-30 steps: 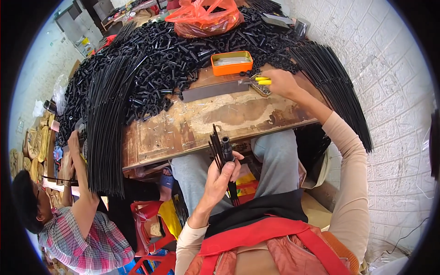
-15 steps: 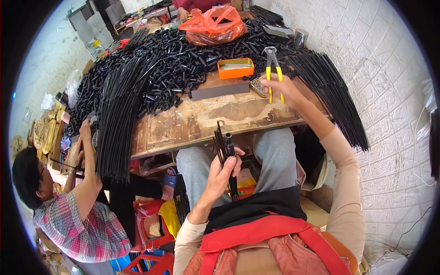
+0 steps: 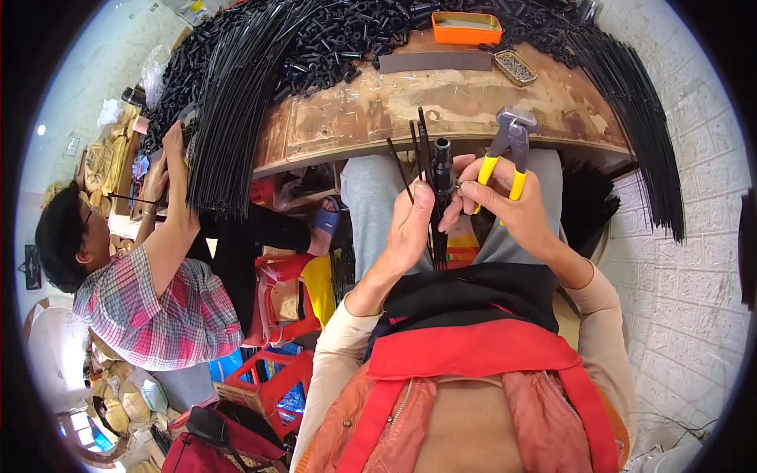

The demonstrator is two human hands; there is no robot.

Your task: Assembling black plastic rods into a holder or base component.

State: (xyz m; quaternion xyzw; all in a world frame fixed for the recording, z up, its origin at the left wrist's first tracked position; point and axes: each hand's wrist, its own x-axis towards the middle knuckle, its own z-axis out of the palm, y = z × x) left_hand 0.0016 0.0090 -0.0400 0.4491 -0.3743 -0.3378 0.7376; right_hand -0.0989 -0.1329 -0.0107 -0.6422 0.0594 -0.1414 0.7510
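Over the lap, just below the edge of the worn wooden bench (image 3: 441, 110), both hands now meet. Change vs 1 s ago: my right hand (image 3: 512, 209) was out on the bench top at the yellow-handled pincers (image 3: 505, 154); half a sec ago it had lifted them, and now it's brought them back to the left hand (image 3: 412, 229). I read that as tool fetched, work on the bundle about to start. Left hand is closed round a bundle of thin black rods (image 3: 426, 169) w/ a short black tube (image 3: 441, 162) at the top, held upright; rod ends stick up above the fist and a bit below it. Right hand grips the pincers' handles in the palm, head pointing up, jaws look closed, while thumb & forefinger pinch at the tube just beside the left thumb. Pincers' head sits right of the tube, near, not touching. Co-worker's hand (image 3: 175, 146) on the left is at the hanging black rods.
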